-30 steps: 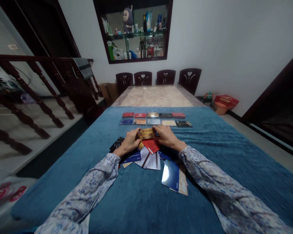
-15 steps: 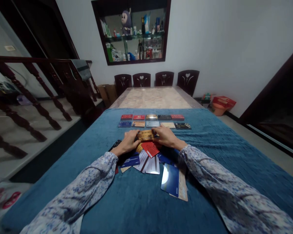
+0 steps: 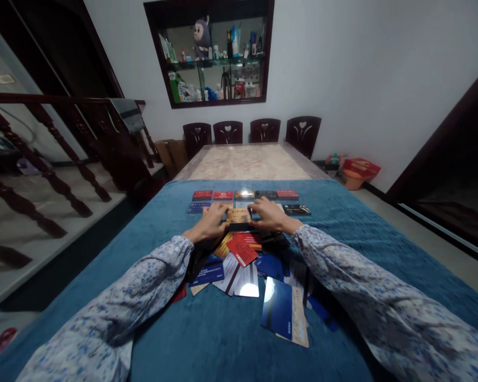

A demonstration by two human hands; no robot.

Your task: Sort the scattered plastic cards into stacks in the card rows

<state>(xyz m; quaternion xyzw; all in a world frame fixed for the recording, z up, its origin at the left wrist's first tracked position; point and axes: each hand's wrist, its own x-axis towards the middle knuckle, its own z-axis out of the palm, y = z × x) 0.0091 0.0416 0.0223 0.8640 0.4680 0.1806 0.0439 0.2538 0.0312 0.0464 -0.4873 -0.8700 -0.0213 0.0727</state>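
Gold card stack (image 3: 239, 216) — higher now (between both hands (image 3: 210, 223) (image 3: 270, 216)).

At centre, a stack (image 3: 239, 216) is held between the left hand (image 3: 209, 223) and the right hand (image 3: 270, 215). Below it, loose cards (image 3: 242, 250) are spread on the cloth (image 3: 199, 339); above it, two card rows (image 3: 222, 195) are laid. Beyond the table (image 3: 247, 162), chairs (image 3: 227, 130) are lined beneath a cabinet (image 3: 219, 103); at left, a railing (image 3: 63, 99) is placed.
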